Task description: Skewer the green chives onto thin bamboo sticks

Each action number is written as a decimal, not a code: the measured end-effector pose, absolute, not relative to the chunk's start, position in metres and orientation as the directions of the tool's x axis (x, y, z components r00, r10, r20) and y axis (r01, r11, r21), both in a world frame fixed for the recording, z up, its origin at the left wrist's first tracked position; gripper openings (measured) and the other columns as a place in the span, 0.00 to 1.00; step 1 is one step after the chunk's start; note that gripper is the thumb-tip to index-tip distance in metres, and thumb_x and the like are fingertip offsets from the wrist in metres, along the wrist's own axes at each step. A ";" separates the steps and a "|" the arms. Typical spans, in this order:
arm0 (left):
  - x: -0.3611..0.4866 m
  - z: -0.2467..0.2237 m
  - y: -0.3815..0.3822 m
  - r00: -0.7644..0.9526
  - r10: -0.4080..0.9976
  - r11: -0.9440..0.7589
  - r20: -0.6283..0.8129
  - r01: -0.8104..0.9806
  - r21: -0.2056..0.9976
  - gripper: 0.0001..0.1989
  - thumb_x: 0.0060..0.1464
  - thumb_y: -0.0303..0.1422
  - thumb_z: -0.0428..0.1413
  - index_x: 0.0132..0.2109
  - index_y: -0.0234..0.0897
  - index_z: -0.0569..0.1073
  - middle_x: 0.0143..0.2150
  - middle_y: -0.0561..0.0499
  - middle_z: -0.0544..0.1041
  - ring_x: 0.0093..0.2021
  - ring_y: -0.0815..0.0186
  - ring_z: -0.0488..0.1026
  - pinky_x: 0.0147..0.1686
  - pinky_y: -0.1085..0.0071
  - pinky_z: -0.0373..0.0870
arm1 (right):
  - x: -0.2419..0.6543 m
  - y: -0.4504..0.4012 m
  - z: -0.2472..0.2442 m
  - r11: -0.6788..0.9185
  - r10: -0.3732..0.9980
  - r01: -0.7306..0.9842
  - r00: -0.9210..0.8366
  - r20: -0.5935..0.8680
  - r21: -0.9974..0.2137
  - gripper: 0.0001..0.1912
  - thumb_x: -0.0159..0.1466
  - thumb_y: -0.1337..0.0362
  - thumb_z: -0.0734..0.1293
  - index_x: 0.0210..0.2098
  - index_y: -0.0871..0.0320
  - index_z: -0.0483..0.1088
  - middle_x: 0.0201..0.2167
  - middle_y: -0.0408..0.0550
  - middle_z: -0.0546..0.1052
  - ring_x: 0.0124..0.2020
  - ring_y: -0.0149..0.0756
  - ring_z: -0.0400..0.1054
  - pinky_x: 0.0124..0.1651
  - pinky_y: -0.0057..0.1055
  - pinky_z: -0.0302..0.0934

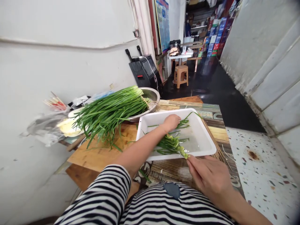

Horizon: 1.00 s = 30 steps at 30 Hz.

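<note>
A white plastic tray [209,145] sits in front of me with a little water and some green garlic chives in it. My left hand [172,122] reaches into its far part, fingers curled around a few chives [184,124]; the fingertips are partly hidden. At the near rim, my right hand [211,175] pinches the pale green end of a folded bunch of chives [173,142], which slants down into the tray. A big pile of long chives [114,106] lies across a metal bowl [153,92] to the left.
Thin bamboo skewers [219,150] lie along the tray's right side. A wooden board [93,156] is under the pile. Plastic bags [44,126] and sticks [56,101] stand by the left wall. Beyond are a black speaker [146,72] and a stool [181,75].
</note>
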<state>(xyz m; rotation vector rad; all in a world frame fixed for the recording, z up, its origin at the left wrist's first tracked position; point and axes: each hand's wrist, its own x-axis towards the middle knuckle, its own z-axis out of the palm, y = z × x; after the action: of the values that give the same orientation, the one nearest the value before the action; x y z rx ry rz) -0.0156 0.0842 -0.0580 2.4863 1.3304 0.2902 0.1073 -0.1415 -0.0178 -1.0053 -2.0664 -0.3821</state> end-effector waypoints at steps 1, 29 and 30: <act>-0.012 -0.065 0.083 0.547 0.837 -0.521 0.008 0.793 0.316 0.12 0.54 0.27 0.53 0.41 0.31 0.80 0.44 0.40 0.79 0.48 0.59 0.74 0.53 0.66 0.66 | 0.108 -0.141 -0.018 0.639 0.524 0.766 -0.364 0.770 -0.073 0.11 0.61 0.75 0.65 0.44 0.65 0.68 0.25 0.44 0.77 0.23 0.26 0.67 0.31 0.28 0.57; -0.023 -0.039 0.089 0.413 0.908 -0.070 -0.066 0.305 0.950 0.18 0.56 0.25 0.50 0.54 0.28 0.69 0.33 0.46 0.79 0.25 0.74 0.73 0.26 0.79 0.63 | 0.165 -0.097 -0.046 0.182 0.850 0.770 0.188 0.491 -0.611 0.15 0.63 0.54 0.63 0.36 0.58 0.77 0.30 0.45 0.81 0.29 0.34 0.75 0.30 0.26 0.66; -0.024 -0.038 0.087 0.412 0.910 -0.100 -0.044 0.321 0.942 0.17 0.56 0.25 0.50 0.52 0.28 0.69 0.33 0.46 0.79 0.25 0.74 0.73 0.26 0.79 0.63 | 0.165 -0.096 -0.047 0.169 0.857 0.760 0.201 0.475 -0.628 0.16 0.62 0.54 0.63 0.36 0.57 0.77 0.30 0.45 0.81 0.29 0.35 0.75 0.31 0.26 0.66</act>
<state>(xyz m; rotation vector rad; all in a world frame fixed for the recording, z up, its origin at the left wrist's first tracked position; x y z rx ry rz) -0.0236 0.0873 -0.0383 1.6461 1.0982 0.7220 0.1651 -0.0957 -0.0468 -1.5990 -1.5677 0.1394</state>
